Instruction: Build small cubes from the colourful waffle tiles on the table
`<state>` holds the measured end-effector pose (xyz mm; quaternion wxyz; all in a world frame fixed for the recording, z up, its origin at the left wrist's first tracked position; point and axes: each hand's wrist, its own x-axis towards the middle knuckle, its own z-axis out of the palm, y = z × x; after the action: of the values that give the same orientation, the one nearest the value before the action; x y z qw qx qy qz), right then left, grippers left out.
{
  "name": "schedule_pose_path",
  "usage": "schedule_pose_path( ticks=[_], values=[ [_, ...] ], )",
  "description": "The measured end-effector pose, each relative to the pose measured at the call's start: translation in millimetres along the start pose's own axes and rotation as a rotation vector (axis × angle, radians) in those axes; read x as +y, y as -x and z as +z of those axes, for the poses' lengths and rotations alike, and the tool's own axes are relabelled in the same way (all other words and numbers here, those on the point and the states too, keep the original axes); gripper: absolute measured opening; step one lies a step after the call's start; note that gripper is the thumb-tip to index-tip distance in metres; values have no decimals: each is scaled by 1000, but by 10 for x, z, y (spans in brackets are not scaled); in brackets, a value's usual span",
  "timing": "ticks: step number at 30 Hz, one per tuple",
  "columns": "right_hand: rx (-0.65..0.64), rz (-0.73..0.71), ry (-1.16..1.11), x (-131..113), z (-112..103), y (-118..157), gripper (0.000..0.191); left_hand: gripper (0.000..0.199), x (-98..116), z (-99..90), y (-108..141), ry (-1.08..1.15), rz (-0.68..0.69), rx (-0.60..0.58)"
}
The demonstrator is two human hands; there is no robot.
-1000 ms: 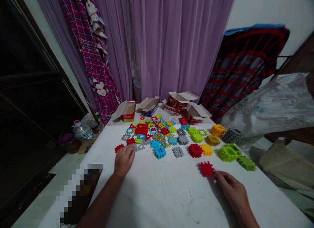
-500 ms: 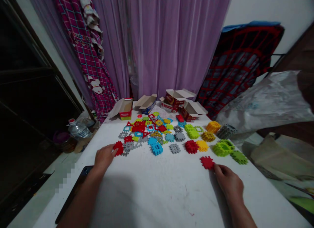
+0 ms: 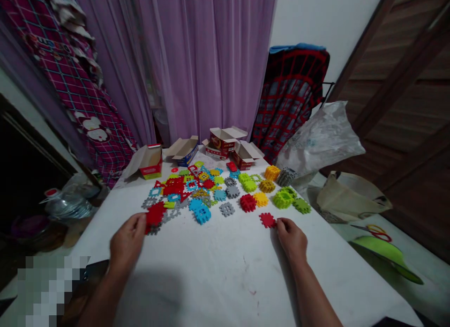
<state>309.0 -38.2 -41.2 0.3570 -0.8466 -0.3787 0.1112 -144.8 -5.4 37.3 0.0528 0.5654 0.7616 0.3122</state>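
The left hand (image 3: 126, 242) has its fingers (image 3: 140, 220) against a red waffle block (image 3: 155, 213) at the near side of the scattered pile (image 3: 190, 191) (gripping or not, I cannot tell); the right hand (image 3: 291, 238) rests released, touching a lone red block (image 3: 267, 219) set apart toward the desk's (image 3: 211, 271) right edge.

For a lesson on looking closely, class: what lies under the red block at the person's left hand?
A grey plastic block pokes out at the near edge of the red block, beside the left hand. The rest of it, and anything else beneath, is covered.
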Motion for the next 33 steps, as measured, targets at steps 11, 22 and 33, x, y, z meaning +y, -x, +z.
schedule_pose_path(
  ticks=[11, 22, 33],
  values=[
    [-357, -76, -546, -354, 211, 510, 44, 25, 924, 1153, 774, 432, 651, -75],
    [-597, 88, -728, -528, 355, 634, 44, 18, 1075, 1398, 964, 143, 1149, 36],
    [-211, -435, 220, -536, 311, 903, 43, 21, 928, 1319, 825, 310, 650, -196]
  ],
)
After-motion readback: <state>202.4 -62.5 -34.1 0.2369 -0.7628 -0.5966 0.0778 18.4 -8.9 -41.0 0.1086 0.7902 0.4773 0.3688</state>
